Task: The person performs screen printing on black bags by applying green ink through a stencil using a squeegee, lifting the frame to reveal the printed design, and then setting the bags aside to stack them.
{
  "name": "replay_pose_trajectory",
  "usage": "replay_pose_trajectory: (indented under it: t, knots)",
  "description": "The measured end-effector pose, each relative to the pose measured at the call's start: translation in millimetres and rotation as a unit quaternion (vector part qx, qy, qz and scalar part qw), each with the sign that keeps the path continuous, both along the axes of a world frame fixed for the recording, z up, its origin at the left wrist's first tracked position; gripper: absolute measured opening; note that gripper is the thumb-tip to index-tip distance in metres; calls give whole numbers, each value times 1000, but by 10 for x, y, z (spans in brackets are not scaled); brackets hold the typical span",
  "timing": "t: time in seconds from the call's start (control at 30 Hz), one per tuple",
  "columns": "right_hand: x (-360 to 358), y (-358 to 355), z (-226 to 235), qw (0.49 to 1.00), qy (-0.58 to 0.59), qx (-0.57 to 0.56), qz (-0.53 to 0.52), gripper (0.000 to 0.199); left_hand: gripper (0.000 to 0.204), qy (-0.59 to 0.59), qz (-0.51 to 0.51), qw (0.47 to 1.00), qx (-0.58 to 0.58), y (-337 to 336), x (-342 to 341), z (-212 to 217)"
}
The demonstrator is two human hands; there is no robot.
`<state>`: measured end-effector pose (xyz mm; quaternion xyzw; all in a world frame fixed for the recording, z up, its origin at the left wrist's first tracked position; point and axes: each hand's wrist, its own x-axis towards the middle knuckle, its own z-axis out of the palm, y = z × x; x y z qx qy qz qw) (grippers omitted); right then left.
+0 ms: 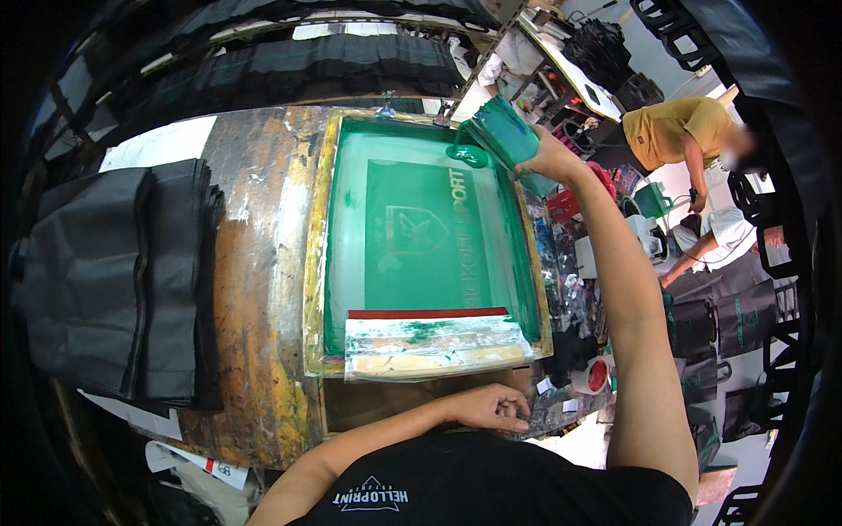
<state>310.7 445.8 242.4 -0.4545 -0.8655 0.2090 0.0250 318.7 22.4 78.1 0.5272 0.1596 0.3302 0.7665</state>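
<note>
My right hand (551, 159) grips a square ink tub (504, 131), coated in green and tilted over the far right corner of a screen-printing frame (313, 298). Thick green ink (467, 156) runs from its lip and pools on the mesh. Across the near end of the frame lies a wide squeegee (430, 346) with a red blade and a paint-smeared wooden handle. On the green mesh a shield emblem (417, 231) and lettering show faintly. My left hand (491, 408) rests near my body below the frame, fingers loosely curled in, with nothing visible in them.
Black fabric bags (114, 280) are stacked on the left of the stained wooden table (254, 254). A small tub of red ink (598, 375) stands at the right. Two people work beyond, one in a yellow shirt (671, 131), another in white (728, 241). Dark bags hang at the far right.
</note>
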Motion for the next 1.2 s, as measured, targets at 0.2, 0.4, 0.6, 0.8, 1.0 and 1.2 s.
replay_pose_trajectory:
  t: [0.2, 0.4, 0.6, 0.8, 1.0, 1.2]
  knots:
    - [-338, -188, 32, 998, -22, 39, 41, 120, 51, 3, 11, 1000, 4, 3, -1, -2]
    - [-591, -297, 38, 995, -30, 61, 67, 118, 55, 20, 8, 1000, 20, -5, -9, 11]
    - [-944, -496, 82, 994, -35, 67, 78, 116, 57, 34, 17, 998, 40, 0, -25, 22]
    - [-1257, -609, 77, 994, -45, 62, 82, 118, 59, 30, 13, 999, 44, -1, -9, 14]
    - [-1543, -772, 111, 993, -33, 57, 98, 117, 59, 32, 21, 998, 48, 3, -36, 39]
    - [-1690, -798, 62, 990, -25, 58, 122, 121, 58, 36, 22, 998, 48, 2, -41, 50]
